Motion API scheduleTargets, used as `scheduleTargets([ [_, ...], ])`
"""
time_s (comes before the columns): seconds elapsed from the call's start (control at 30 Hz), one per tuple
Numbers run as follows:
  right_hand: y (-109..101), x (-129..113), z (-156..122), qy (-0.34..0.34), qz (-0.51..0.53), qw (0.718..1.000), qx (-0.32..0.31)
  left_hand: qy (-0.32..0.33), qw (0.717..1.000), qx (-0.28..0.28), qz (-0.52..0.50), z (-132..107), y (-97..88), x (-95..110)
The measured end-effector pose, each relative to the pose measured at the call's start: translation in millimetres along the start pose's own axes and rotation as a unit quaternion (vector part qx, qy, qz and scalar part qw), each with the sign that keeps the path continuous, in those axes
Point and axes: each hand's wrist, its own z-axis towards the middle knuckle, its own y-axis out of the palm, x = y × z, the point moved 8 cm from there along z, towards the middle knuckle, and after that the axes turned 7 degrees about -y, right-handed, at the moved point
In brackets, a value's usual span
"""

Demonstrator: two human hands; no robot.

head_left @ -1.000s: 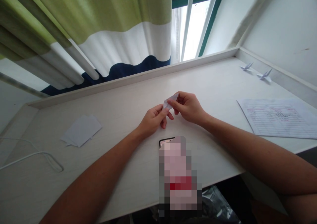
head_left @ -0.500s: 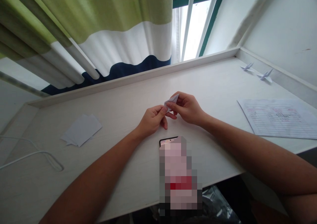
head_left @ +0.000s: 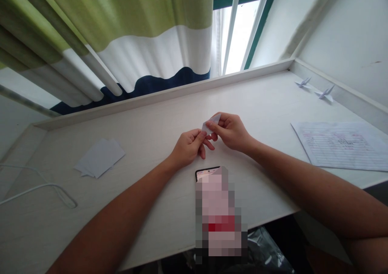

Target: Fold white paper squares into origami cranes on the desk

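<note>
A small, white, folded piece of paper with a pointed corner (head_left: 216,119) is held up just above the desk, between both hands. The left hand (head_left: 187,148) pinches its lower, near end under the thumb; the right hand (head_left: 233,132) closes thumb and fingers on its upper part, the tip showing beyond them. The thumbs hide much of the paper, so its creases cannot be told.

With both pinches so close and the paper apparently unsupported, layers could slip against each other if one thumb eased early, leaving a crooked crease; pulling the hands apart could tear a thin corner.

On the near side of the grip lies a black-rimmed phone with a blurred screen (head_left: 217,209); a dropping wrist might knock it. Left of the grip, well apart, is a loose fan of plain white paper sheets (head_left: 101,157), which a sweeping left forearm could scatter. Far right, beyond the grip, two white folded-paper figures (head_left: 325,93) stand on the pale wood-grained desk (head_left: 151,128), light enough that a draught might tip them.
</note>
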Motion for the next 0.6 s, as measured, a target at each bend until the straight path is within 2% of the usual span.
scheduleTargets([
  [0.1, -4, 2, 1, 0.0, -0.011, 1.0, -0.002, 0.004, 1.0, 0.024, 0.018, -1, -6.1, 2],
  [0.2, -9, 5, 4, -0.006, -0.05, 0.999, -0.02, 0.033, 0.991, 0.072, 0.108, -1, -19.6, 7],
  [0.3, -15, 11, 6, -0.002, -0.098, 0.994, -0.039, 0.069, 0.955, 0.127, 0.258, 0, -32.6, 13],
  [0.37, -18, 18, 7, 0.008, -0.146, 0.988, -0.053, 0.087, 0.928, 0.17, 0.319, 0, -40.3, 17],
  [0.5, -18, 25, 9, -0.016, -0.276, 0.957, -0.091, 0.109, 0.887, 0.179, 0.412, 1, -37.1, 17],
  [0.6, -17, 27, 8, -0.028, -0.353, 0.93, -0.1, 0.106, 0.872, 0.184, 0.441, 1, -34.6, 15],
])
